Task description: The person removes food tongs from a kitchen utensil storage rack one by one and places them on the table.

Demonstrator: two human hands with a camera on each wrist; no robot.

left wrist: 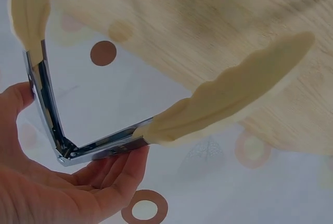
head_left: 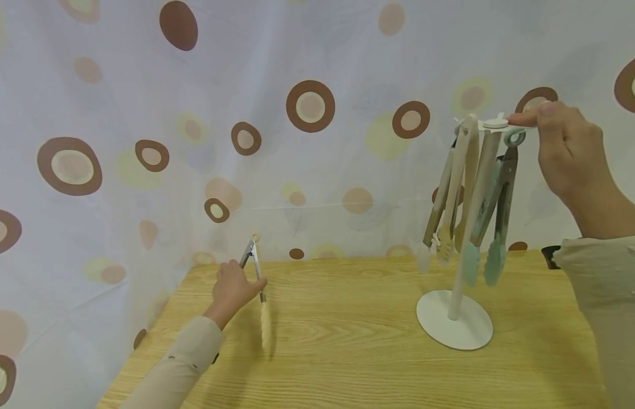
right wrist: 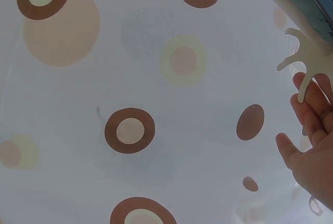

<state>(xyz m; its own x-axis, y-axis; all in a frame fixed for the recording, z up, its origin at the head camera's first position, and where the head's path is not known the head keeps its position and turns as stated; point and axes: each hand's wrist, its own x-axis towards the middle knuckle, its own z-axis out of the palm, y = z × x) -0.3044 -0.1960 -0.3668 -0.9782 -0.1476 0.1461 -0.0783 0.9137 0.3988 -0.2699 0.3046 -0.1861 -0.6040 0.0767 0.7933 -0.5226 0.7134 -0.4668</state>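
My left hand holds a pair of tongs with metal arms and cream scalloped tips above the table's left side. In the left wrist view the tongs are spread wide, thumb against one arm and fingers against the other. My right hand is at the top of a white utensil stand, its index finger touching the hook rack. The right wrist view shows the fingers loosely extended behind the cream hooks, thumb apart. Teal-tipped tongs and several beige utensils hang from the stand.
The stand's round base rests on the right side of a wood-grain table. Behind the table and along its left side hangs a pale curtain with brown and beige circles. A small dark object shows beside the right sleeve.
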